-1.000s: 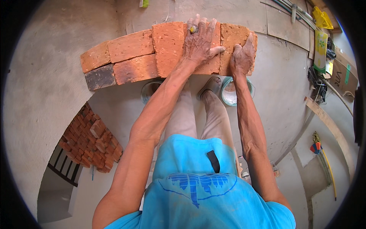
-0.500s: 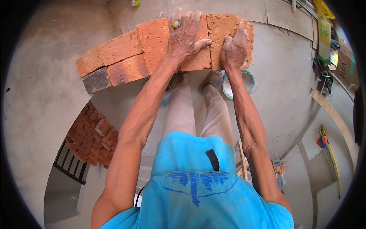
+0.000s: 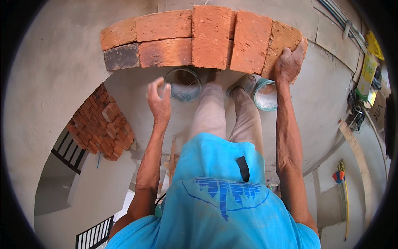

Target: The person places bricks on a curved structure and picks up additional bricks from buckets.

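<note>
Right hand [image 3: 289,62] is pressed flat on the rough orange clay brick [image 3: 282,43] at the right end of the short brick course [image 3: 166,41], palm and fingers bracing it, not gripping round it. Left hand [image 3: 159,101] hangs free below the course, fingers loosely curled, holding nothing. This looks like the seating step: the end brick being held in line. The next move would call for steady pressure so the joint stays tight. The bricks are coarse and gritty, one at the left end dark and charred-looking. Below the course sit a round glassy bucket [image 3: 183,84] and a pale blue tub [image 3: 265,97]; a loose red brick stack [image 3: 101,122] lies lower left.
</note>
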Tool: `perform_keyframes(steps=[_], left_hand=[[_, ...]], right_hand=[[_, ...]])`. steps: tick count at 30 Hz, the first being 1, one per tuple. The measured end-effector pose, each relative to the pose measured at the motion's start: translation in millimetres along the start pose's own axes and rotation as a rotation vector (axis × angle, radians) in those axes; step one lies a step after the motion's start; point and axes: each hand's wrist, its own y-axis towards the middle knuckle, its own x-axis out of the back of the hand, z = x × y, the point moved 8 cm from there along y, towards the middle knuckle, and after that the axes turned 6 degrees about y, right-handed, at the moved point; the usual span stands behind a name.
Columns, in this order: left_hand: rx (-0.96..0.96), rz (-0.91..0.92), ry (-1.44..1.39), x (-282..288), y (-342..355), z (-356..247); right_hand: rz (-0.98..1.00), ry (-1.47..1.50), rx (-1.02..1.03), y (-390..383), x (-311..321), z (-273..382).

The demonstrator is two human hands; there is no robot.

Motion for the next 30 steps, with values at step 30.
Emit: perform_keyframes(steps=[30], left_hand=[[0.258, 0.305, 0.116, -113.2, -140.1, 184.8]], right_hand=[[-0.048, 0.354, 0.266, -39.6, 77.7, -46.9]])
